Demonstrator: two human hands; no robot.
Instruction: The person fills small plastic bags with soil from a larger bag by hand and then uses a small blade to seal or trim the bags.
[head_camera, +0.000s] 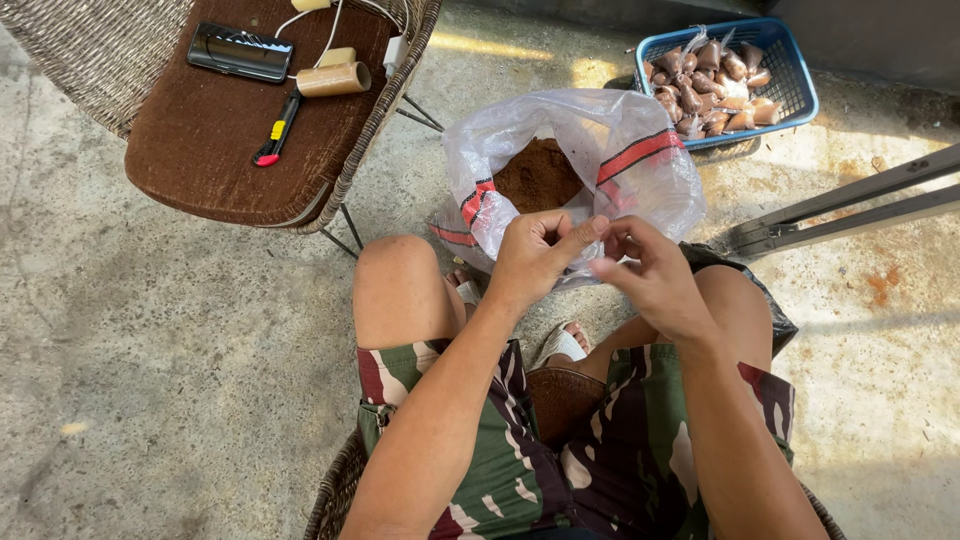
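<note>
My left hand (538, 258) and my right hand (652, 278) meet fingertip to fingertip above my knees. Both pinch what looks like a small thin clear bag (588, 272), which is hard to make out against the plastic behind it. Just beyond the hands a large clear plastic sack (640, 165) with red stripes stands open on the floor. It holds brown powdery material (537, 175). At the back right a blue plastic basket (797, 85) holds several small filled bags of the same brown material (712, 85).
A wicker chair with a brown cushion (215, 150) stands at the left, carrying a phone (240, 52), a cardboard roll (333, 79) and a utility knife (275, 130). Metal bars (850, 205) slant in from the right. The floor is rough concrete.
</note>
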